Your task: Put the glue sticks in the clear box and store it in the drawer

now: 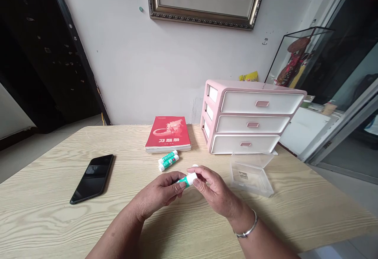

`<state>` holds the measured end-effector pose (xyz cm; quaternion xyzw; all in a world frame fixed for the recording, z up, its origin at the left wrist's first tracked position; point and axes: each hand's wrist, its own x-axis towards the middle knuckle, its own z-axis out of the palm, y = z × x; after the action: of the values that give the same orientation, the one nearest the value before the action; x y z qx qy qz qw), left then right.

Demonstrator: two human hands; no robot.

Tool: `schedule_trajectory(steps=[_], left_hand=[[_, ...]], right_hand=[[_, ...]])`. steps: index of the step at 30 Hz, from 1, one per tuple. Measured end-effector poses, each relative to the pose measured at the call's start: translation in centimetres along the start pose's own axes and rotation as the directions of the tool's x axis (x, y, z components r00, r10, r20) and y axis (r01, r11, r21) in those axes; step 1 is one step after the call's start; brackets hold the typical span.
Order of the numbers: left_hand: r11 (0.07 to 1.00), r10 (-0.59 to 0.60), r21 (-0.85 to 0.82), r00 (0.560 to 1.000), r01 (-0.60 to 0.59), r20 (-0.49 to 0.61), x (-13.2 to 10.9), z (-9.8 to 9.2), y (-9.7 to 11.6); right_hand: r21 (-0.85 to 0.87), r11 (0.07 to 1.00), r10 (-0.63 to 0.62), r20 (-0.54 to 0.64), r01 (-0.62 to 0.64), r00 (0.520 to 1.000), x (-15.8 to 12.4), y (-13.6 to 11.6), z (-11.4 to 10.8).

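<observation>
In the middle of the table, my left hand (158,194) and my right hand (214,190) both grip a green-and-white glue stick (187,180). My left fingers wrap its green body, and my right fingertips pinch its white end. Just behind my right hand, a small white round piece (195,166) is partly hidden. Two similar glue sticks (168,161) lie side by side near the front of a red booklet (167,133). An open transparent plastic box (251,174) sits to the right of my right hand, apart from it.
A black smartphone (91,179) lies face up on the light wood-grain table (44,211), left of my hands. A pink-and-white three-drawer organizer (248,117) stands at the back right. The table's far edge meets a white wall.
</observation>
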<state>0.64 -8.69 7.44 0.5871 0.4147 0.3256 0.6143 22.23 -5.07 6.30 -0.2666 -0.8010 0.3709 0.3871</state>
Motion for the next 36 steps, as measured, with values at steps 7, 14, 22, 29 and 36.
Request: schedule_trajectory(steps=[7, 14, 22, 29, 36], left_hand=[[1.000, 0.010, 0.026, 1.000, -0.010, 0.029, -0.1, -0.1, -0.2], [0.996, 0.068, 0.053, 0.996, -0.071, 0.055, 0.1, 0.1, -0.3], [0.907, 0.150, 0.403, 0.988, -0.120, -0.043, 0.0, 0.6, 0.7], [0.598, 0.298, 0.801, 0.935, -0.026, -0.191, 1.4, 1.8, -1.0], [0.628, 0.283, 0.777, 0.942, -0.042, -0.178, 1.2, 2.4, 0.1]], right_hand=[[0.013, 1.000, 0.017, 0.014, -0.018, 1.000, 0.1, 0.2, 0.0], [-0.004, 1.000, 0.013, -0.004, -0.013, 1.000, 0.2, 0.4, 0.2], [-0.012, 0.998, 0.054, -0.031, -0.054, 0.998, 0.6, -0.1, 0.3], [0.205, 0.918, 0.356, -0.051, -0.339, 0.933, 1.3, 1.2, 1.3], [0.322, 0.834, 0.493, -0.065, -0.449, 0.868, 1.1, 2.2, 1.7]])
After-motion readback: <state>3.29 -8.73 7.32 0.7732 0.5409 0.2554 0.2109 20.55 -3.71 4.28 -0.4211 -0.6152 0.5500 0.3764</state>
